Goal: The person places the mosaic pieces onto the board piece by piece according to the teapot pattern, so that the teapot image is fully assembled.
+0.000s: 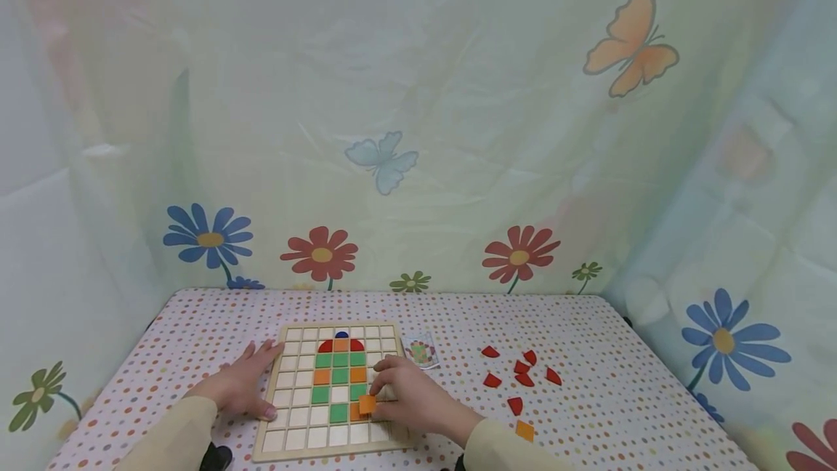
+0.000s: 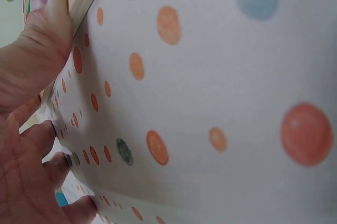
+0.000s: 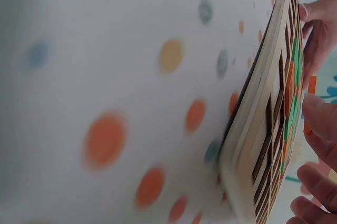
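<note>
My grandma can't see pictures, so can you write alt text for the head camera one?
A person's right grip holds an orange square tile over a wooden grid board partly filled with colorful tiles, while the left grip rests at its left edge. To the right, on the dotted table, lie a small picture card, red wedges and another orange square.

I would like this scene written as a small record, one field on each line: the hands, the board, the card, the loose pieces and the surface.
Left hand: touches the left edge of the wooden grid board
Right hand: pinches an orange square tile above the board
Board pattern: green squares, orange squares, red pieces, blue piece at far end
Card: picture card, right of board
Loose pieces: red quarter-circle tiles, another orange tile
Surface: dotted tablecloth
</note>
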Available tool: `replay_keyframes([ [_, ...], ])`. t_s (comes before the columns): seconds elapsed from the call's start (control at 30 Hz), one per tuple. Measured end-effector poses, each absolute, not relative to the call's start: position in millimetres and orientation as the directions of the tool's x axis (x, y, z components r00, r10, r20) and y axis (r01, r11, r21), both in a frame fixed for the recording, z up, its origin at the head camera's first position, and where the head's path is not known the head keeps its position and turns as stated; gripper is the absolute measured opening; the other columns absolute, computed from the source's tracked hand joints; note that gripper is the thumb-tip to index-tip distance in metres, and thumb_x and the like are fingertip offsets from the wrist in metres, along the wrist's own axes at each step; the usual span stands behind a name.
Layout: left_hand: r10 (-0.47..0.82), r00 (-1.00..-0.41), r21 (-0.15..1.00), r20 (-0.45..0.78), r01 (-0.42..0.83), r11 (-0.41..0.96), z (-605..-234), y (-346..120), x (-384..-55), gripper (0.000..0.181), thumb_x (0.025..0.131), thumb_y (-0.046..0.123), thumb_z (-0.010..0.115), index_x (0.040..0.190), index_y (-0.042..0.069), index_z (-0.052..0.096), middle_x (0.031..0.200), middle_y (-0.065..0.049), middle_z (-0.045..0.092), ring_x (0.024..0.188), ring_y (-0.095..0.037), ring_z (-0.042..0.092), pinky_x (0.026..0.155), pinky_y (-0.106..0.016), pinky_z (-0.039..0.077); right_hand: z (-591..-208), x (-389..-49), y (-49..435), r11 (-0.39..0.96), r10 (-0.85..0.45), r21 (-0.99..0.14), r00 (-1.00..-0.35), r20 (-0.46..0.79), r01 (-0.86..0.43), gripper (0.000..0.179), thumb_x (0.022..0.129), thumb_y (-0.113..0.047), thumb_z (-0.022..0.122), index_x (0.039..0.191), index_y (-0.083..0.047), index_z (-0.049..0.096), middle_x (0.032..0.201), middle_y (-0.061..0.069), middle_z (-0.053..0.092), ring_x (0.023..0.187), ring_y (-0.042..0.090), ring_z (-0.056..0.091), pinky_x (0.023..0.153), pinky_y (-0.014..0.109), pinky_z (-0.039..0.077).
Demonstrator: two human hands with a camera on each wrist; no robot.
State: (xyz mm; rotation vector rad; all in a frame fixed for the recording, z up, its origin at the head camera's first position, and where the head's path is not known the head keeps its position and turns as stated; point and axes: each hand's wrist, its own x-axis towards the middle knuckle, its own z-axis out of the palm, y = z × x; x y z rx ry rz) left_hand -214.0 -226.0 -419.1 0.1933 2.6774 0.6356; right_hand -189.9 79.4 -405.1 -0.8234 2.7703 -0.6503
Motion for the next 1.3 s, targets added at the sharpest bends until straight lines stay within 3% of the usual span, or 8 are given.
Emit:
replay_keyframes([
  [0.33, 0.214, -0.921, 0.452, -0.325, 0.048, 0.891, -418.0, -225.2, -213.0, 0.111, 0.069, 0.029, 0.093, 0.157, 0.001, 0.032, 0.164, -0.033, 0.019, 0.151, -0.059, 0.007, 0.112, -0.084, 0.016, -408.2, -188.4, 40.3, 0.740, -0.595, -0.401, -0.804, -0.013, -0.541, 0.009, 0.085, -0.023, 0.084, 0.092, -0.019, 0.080, 0.129, 0.000, 0.068, 0.124, 0.014, 0.059, 0.104, 0.026, 0.052],
  [0.8, 0.222, -0.916, 0.461, -0.333, 0.047, 0.886, -420.4, -226.7, -216.5, 0.113, 0.068, 0.030, 0.093, 0.158, 0.000, 0.031, 0.165, -0.033, 0.018, 0.151, -0.059, 0.006, 0.112, -0.084, 0.014, -407.4, -180.5, 12.4, 0.786, -0.569, -0.283, -0.822, 0.014, -0.549, 0.012, 0.081, -0.029, 0.088, 0.087, -0.022, 0.080, 0.122, -0.003, 0.069, 0.118, 0.012, 0.060, 0.102, 0.026, 0.051],
  [1.17, 0.237, -0.915, 0.473, -0.328, 0.058, 0.879, -416.7, -226.8, -213.7, 0.110, 0.068, 0.027, 0.093, 0.156, -0.001, 0.033, 0.164, -0.035, 0.019, 0.151, -0.060, 0.007, 0.112, -0.084, 0.012, -409.4, -179.6, 3.8, 0.797, -0.560, -0.261, -0.828, 0.014, -0.544, 0.013, 0.078, -0.026, 0.090, 0.084, -0.019, 0.080, 0.110, -0.005, 0.071, 0.114, 0.011, 0.060, 0.102, 0.026, 0.049],
  [1.3, 0.229, -0.915, 0.486, -0.332, 0.043, 0.873, -433.4, -232.5, -224.3, 0.116, 0.064, 0.032, 0.095, 0.158, 0.002, 0.032, 0.165, -0.032, 0.019, 0.152, -0.059, 0.006, 0.112, -0.085, 0.011, -408.8, -179.0, 2.5, 0.796, -0.565, -0.257, -0.825, 0.014, -0.549, 0.013, 0.079, -0.027, 0.090, 0.085, -0.020, 0.081, 0.112, -0.005, 0.072, 0.115, 0.012, 0.060, 0.103, 0.025, 0.049],
])
